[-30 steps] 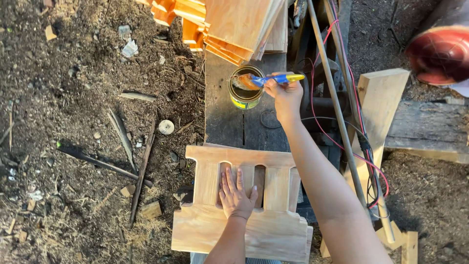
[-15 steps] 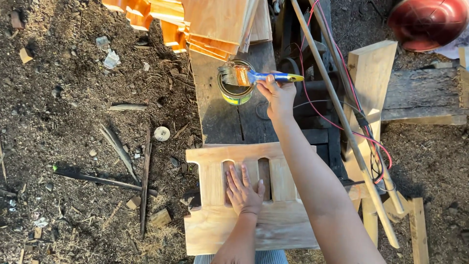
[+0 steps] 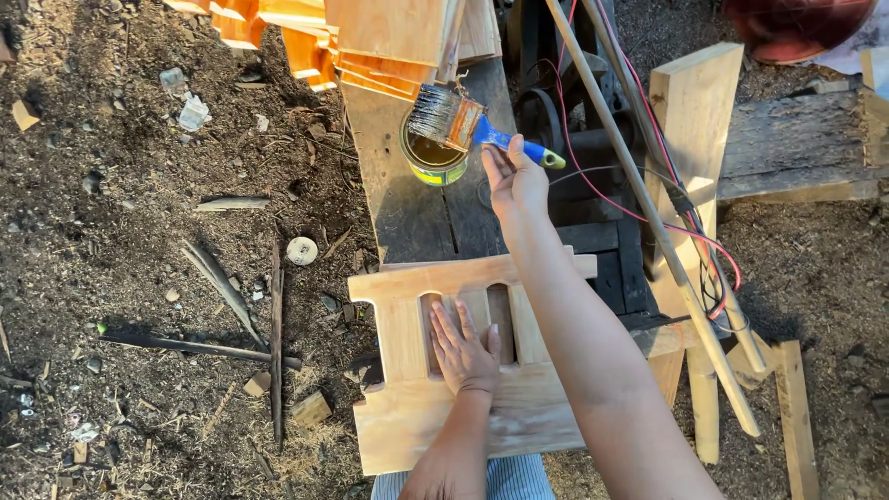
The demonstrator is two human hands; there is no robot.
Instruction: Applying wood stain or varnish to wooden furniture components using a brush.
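My left hand lies flat, fingers spread, on a pale wooden slatted panel that rests on a dark plank bench. My right hand grips the blue handle of a wide paintbrush. The brush's wet bristles hang just above and beside the rim of a small open tin of amber varnish standing on the bench, beyond the panel.
Orange-coated wooden pieces are stacked at the far end of the bench. To the right lie pale boards, a long pole and red cables. Dirt ground with sticks and wood scraps lies to the left. A red round object sits top right.
My right hand has lifted the brush out of the tin and tilted it, bristles now up by the tin's far rim. My left hand stayed flat on the panel.
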